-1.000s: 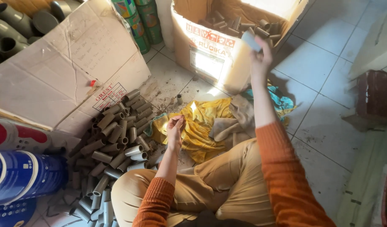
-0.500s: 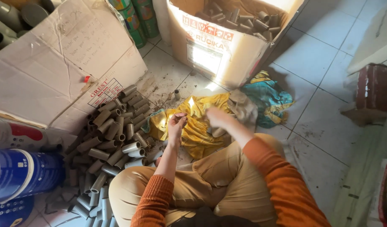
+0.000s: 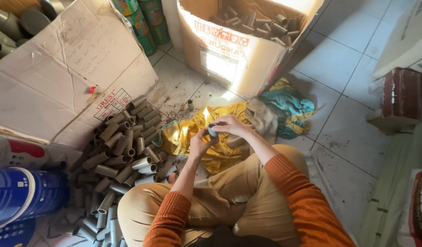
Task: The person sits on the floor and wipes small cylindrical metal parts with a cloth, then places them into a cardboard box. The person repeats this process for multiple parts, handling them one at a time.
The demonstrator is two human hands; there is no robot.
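I sit cross-legged on a tiled floor in an orange sweater and tan trousers. My right hand (image 3: 233, 125) and my left hand (image 3: 200, 142) meet over a yellow cloth (image 3: 192, 135). Together they grip one short grey pipe piece (image 3: 212, 130), its open end facing up. A heap of several similar grey pipe pieces (image 3: 121, 153) lies on the floor to my left, next to my left knee.
An open cardboard box (image 3: 229, 57) holding several pipe pieces stands ahead of me. A flattened cardboard sheet (image 3: 59, 77) lies at the left, with a blue can (image 3: 23, 194) below it. A teal cloth (image 3: 288, 107) lies to the right of the yellow one, and a red-brown brick-like block (image 3: 403, 96) at the far right.
My right hand was stretched out to the box a second ago with a pale piece. It has come back down to the left hand, and both now grip a grey pipe piece.
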